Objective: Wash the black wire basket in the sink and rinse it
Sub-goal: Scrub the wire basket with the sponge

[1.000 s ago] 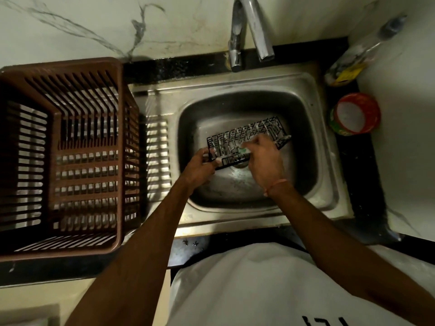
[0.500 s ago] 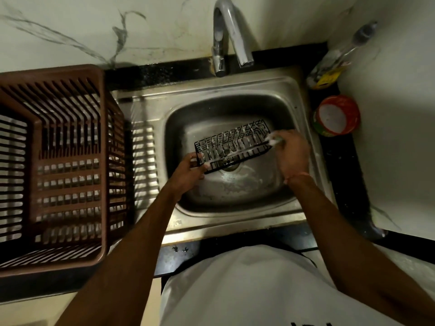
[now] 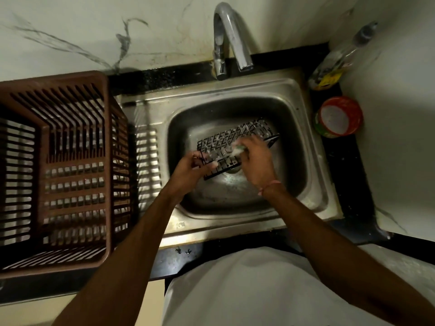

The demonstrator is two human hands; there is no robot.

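Wire basket (image 3: 235, 140), brown crate (image 3: 56, 170) left, faucet (image 3: 229, 38) above

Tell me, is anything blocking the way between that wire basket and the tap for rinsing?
Nothing visible does. The black wire basket is held over the sink bowl, the left hand gripping its near end and the right hand scrubbing it. The space up to the faucet spout looks open.

Dim, greenish light; edges bend; moving fingers (image 3: 237, 150) blur.

Shiny steel sink (image 3: 313, 161); black wire basket (image 3: 235, 135); brown plastic crate (image 3: 103, 161).
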